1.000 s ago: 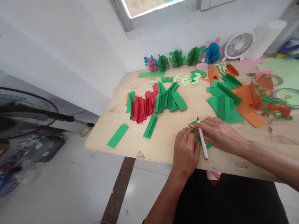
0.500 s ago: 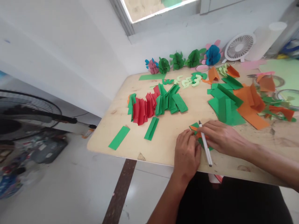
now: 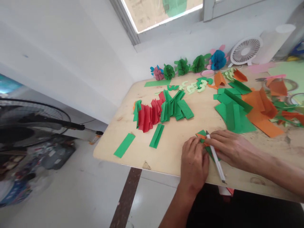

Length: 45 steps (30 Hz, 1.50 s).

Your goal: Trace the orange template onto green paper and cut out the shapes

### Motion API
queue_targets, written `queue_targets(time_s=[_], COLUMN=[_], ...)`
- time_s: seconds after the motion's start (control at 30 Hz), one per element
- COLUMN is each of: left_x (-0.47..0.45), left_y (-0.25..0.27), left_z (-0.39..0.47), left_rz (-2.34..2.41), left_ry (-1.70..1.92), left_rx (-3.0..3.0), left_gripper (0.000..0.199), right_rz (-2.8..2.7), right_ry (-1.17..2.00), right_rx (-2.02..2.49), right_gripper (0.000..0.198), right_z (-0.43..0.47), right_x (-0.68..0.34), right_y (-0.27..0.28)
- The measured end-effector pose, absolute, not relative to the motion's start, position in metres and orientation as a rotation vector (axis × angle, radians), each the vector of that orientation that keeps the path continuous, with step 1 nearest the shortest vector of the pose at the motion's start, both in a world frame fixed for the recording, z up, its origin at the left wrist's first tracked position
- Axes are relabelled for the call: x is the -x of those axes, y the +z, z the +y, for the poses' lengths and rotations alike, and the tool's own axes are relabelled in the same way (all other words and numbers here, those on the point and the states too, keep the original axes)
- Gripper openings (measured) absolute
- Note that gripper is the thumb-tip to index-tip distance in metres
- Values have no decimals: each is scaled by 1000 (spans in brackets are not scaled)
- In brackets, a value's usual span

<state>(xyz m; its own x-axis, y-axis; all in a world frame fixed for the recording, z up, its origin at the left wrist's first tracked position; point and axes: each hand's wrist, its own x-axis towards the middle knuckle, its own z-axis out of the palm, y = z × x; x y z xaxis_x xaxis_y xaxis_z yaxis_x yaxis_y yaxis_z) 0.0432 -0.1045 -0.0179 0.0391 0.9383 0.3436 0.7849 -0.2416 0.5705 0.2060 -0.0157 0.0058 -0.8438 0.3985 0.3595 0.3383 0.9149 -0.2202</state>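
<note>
Near the front edge of the table, my left hand (image 3: 193, 160) has its fingers bent and pressed together on a green paper strip (image 3: 201, 132), holding it against the wood. An orange paper piece (image 3: 200, 136) lies on top of this strip, partly hidden under my fingertips. My right hand (image 3: 234, 147) holds a slim white marker pen (image 3: 216, 158) between its fingers, slanting across the green strip. Its dark upper tip points away from me. The right fingertips also touch the orange piece, close beside my left hand.
Green and orange folded papers (image 3: 237, 115) lie to the right. Red folded papers (image 3: 145, 117) and green folded papers (image 3: 174, 106) stand left of centre. Two green strips (image 3: 124, 145) lie at front left. Paper ball figures (image 3: 182, 66) and a small white fan (image 3: 246, 50) line the wall.
The view has shifted slightly, so the table appears lower and further right. Both hands stay on the green strip and orange piece, with the pen still in my right hand.
</note>
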Motion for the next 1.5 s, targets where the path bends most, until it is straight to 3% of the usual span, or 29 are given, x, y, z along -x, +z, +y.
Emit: queue_targets(time_s=[1.5], left_x=[-44], left_y=[-17], left_z=[-106], left_rz=[1814], left_ry=[996], left_rx=[-2089], left_gripper=[22], right_rz=[-2655], right_ry=[130], right_rx=[543], right_gripper=[24], right_z=[-19], right_x=[-207], right_y=[2])
